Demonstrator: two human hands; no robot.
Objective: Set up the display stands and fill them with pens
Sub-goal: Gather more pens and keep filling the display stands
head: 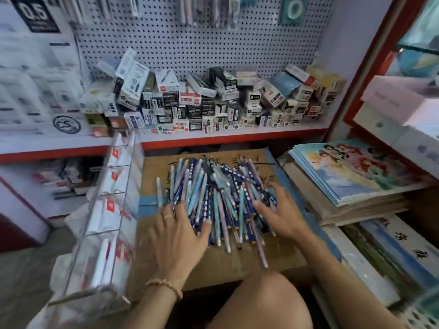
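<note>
Blur smears the left side of the head view, so the clear display stand leaning at lower left shows only as tiers of see-through pockets with white cards and red marks; its foot runs into the bottom left corner and is hard to make out. Print on the heap of small boxes along the shelf in the upper middle cannot be read.

Pens lie in a loose pile at the centre of the frame on a brown cardboard box that serves as the bench. They are slim, mostly dark blue with white dots, pale blue and teal, lying roughly lengthwise, tips fanned.

Left hand, ring on one finger, rests on the pile's lower left edge with fingers spread flat. Right hand presses the right edge, fingers likewise spread; neither grip pinches anything. Picture books are stacked at right.
</note>
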